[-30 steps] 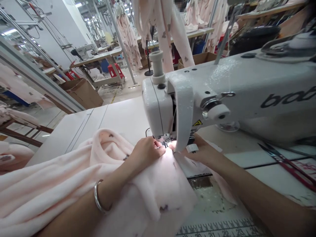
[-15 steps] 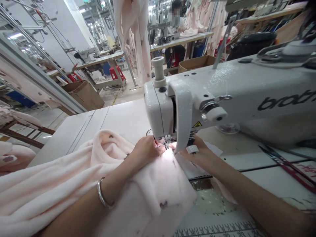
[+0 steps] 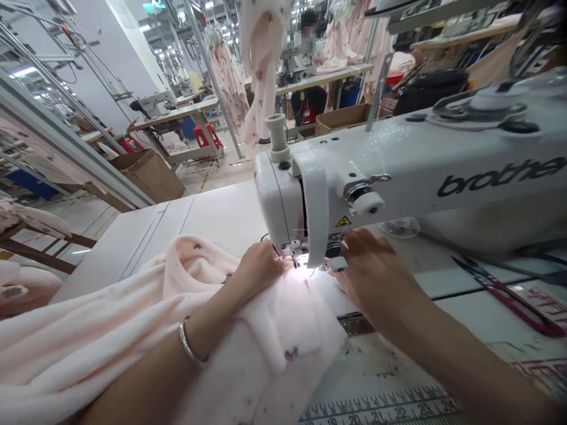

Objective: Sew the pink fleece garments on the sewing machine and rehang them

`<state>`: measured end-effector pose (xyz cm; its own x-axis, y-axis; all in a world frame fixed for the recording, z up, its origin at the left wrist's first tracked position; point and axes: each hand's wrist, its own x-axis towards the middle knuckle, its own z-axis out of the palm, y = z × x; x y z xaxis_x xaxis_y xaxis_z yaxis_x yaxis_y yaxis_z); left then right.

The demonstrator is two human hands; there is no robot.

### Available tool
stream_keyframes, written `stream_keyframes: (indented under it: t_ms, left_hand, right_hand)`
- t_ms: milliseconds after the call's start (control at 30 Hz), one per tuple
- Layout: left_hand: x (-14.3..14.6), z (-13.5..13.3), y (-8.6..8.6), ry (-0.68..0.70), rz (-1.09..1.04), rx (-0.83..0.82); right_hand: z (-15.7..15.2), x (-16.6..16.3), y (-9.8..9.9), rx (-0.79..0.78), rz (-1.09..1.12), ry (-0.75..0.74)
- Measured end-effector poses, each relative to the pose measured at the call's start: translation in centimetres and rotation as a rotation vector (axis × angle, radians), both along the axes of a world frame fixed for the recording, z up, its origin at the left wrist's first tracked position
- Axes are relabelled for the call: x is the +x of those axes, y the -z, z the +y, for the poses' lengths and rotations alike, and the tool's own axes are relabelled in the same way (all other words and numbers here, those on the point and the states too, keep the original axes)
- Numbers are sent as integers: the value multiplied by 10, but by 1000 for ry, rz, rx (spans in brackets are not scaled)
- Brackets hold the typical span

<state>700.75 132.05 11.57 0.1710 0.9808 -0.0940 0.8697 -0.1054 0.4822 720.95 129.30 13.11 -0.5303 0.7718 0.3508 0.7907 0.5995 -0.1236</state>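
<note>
My left hand [image 3: 262, 264], a silver bangle on its wrist, is closed on the edge of a pale pink fleece cloth [image 3: 270, 336] with small dark motifs, just left of the needle area. The cloth lies under the lit presser foot [image 3: 297, 260] of a white sewing machine [image 3: 283, 195] and spreads left in thick folds. My right hand [image 3: 374, 265] is right of the needle, beside a white ridged knob [image 3: 337, 264]. Its fingers are curled and partly hidden by the machine head; what they hold, if anything, does not show.
Red-handled scissors [image 3: 509, 298] lie on the table at right. A ruler scale [image 3: 381, 407] runs along the front edge. Cardboard boxes [image 3: 153, 177], hanging pink cloth [image 3: 261, 65] and other sewing tables stand beyond. A person [image 3: 308, 53] sits at a machine behind.
My right hand has come away from the cloth near the needle, rightward to beside the ridged knob. My left hand stays on the cloth. The view has shifted slightly.
</note>
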Motion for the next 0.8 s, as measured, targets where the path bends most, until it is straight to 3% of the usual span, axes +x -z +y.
stream_keyframes:
  t_ms: [167, 300, 600, 800]
  left_hand:
    - [-2, -1, 5, 0, -1, 0]
    - [-2, -2, 6, -7, 8, -13]
    - [3, -10, 1, -50, 33, -2]
    - [6, -10, 3, -55, 54, 23]
  right_hand:
    - [-41, -4, 10, 21, 24, -347]
    - [-41, -6, 19, -57, 55, -325]
    - [-24, 16, 10, -109, 68, -446]
    - [-32, 5, 18, -99, 81, -363]
